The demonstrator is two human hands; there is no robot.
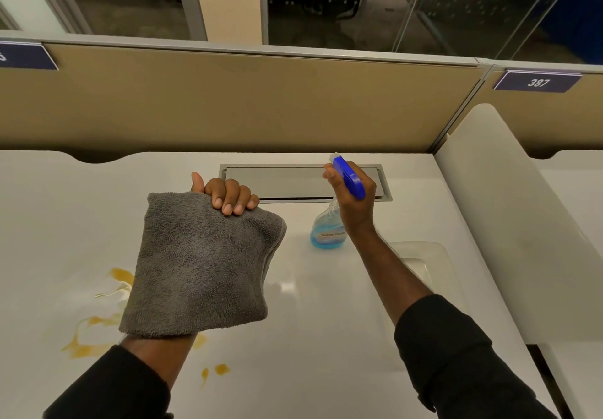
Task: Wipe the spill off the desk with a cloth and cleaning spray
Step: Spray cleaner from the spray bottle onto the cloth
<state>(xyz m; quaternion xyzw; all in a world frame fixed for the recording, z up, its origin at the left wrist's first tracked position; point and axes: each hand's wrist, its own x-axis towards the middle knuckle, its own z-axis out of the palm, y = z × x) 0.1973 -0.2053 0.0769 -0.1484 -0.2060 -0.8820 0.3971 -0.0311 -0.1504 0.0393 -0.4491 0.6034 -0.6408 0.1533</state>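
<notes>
Nothing wiped yet: orange-brown liquid spill [98, 330] lies on white desk [326, 320].
Left hand [228, 195] grips folded grey terry cloth [202, 265] above spill; right hand [354, 201] grasps blue-triggered clear spray bottle [328, 231].

Spill [98, 330] on tabletop [326, 320], near left. Cloth [202, 265] in left hand [228, 195], above spill's right part. Spray bottle [329, 226] in right hand [354, 201], right of cloth. Cable hatch [293, 180] behind both hands. Partition [228, 102] along far edge.

White desk [326, 337]: orange-brown spill [94, 330] front left; grey cable hatch [287, 183] at back.
</notes>
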